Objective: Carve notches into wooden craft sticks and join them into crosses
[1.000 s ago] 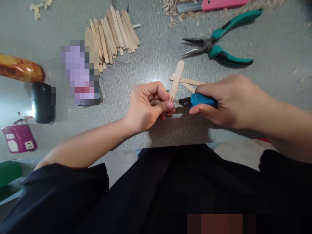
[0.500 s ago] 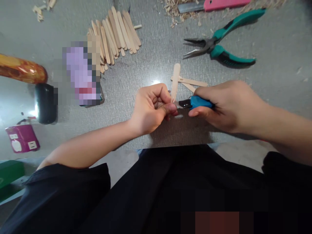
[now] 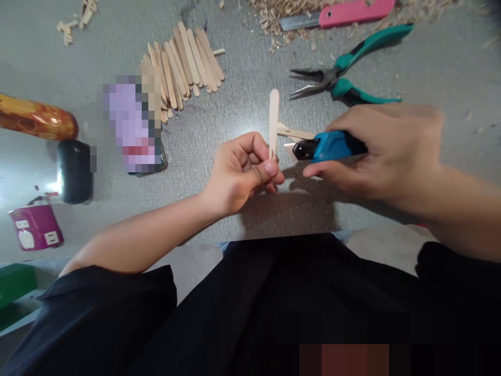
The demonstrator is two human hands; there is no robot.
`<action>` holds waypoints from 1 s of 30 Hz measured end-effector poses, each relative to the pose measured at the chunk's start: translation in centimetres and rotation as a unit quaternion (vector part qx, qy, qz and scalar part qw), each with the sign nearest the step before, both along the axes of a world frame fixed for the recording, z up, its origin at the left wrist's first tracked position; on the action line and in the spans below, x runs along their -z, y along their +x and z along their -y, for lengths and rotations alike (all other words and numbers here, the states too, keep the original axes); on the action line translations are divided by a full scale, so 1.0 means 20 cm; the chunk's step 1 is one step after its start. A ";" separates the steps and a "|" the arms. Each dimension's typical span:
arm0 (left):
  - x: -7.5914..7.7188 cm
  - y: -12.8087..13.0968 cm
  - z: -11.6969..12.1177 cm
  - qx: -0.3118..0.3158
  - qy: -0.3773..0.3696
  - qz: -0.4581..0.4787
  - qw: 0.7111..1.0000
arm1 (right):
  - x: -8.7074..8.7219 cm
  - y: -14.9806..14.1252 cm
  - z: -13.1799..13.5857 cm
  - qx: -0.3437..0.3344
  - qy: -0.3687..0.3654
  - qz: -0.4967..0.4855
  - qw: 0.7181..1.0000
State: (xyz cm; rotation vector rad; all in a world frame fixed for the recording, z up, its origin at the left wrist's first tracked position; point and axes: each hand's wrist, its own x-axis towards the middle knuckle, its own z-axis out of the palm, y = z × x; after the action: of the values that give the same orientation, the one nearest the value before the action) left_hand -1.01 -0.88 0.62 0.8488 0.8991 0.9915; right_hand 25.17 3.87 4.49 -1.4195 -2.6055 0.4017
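Between thumb and fingers, my left hand pinches the lower end of a wooden craft stick, which points away from me. A small cut mark shows on the stick near the thumb. My right hand is wrapped round a blue and black utility knife, its short blade pointing left, apart from the stick. Behind the knife, other craft sticks lie crossed on the table, partly hidden by the knife and right hand.
Green-handled needle-nose pliers lie open behind my right hand. Beyond them are a pink-handled knife and wood shavings. A pile of craft sticks, a blurred phone, a black case and a purple box lie leftward.
The knife blade has come away from the stick as my right hand moved right and slightly up. My left hand still pinches the stick, now tilted a little more upright.
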 end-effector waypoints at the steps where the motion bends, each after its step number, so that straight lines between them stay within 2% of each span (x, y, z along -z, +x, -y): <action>1: 0.01 -0.01 0.00 0.001 0.000 -0.003 1.000 | 0.00 0.00 0.00 -0.002 -0.002 0.002 1.000; 8: 0.04 -0.01 0.00 0.002 0.005 -0.008 1.000 | 0.03 0.00 -0.02 -0.047 -0.060 -0.049 0.996; 11: 0.03 -0.01 -0.01 0.003 0.013 0.007 1.000 | 0.05 0.01 -0.02 -0.056 -0.050 -0.072 0.995; 17: -0.01 0.01 -0.01 -0.020 -0.011 0.017 1.000 | 0.08 0.02 -0.04 -0.063 -0.088 -0.147 0.983; 24: -0.04 0.02 -0.01 -0.011 -0.051 0.022 0.998 | 0.05 0.01 -0.06 -0.083 -0.194 -0.159 0.964; 30: -0.06 0.02 0.01 0.016 -0.039 -0.003 0.999 | 0.03 0.01 -0.05 -0.102 -0.219 -0.165 0.956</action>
State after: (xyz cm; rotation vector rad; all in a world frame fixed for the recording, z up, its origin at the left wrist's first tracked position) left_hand -0.62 -1.08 1.91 0.7979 0.9220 0.9209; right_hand 25.32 4.90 3.89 -1.0600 -2.4793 1.1938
